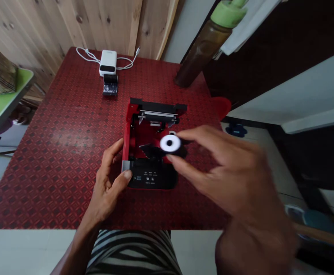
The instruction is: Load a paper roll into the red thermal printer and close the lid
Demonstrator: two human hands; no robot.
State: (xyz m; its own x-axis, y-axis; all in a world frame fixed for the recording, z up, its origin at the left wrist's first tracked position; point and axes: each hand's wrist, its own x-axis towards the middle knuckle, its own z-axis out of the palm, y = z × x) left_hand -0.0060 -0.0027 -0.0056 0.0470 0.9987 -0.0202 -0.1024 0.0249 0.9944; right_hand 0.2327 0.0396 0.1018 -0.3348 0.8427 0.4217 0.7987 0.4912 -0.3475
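Observation:
A small red and black printer (144, 131) lies on the red patterned table (63, 152) with its lid open toward the far side. My left hand (108, 179) grips its near left corner, thumb on the black front panel. My right hand (221, 168), blurred by motion, pinches a small white paper roll (170, 143) between thumb and forefinger, just above the printer's open compartment.
A white power bank (108, 62) with a white cable and a small black device (110, 84) lie at the table's far side. A brown bottle with a green cap (204, 46) stands at the far right. A green table (0, 103) is at left.

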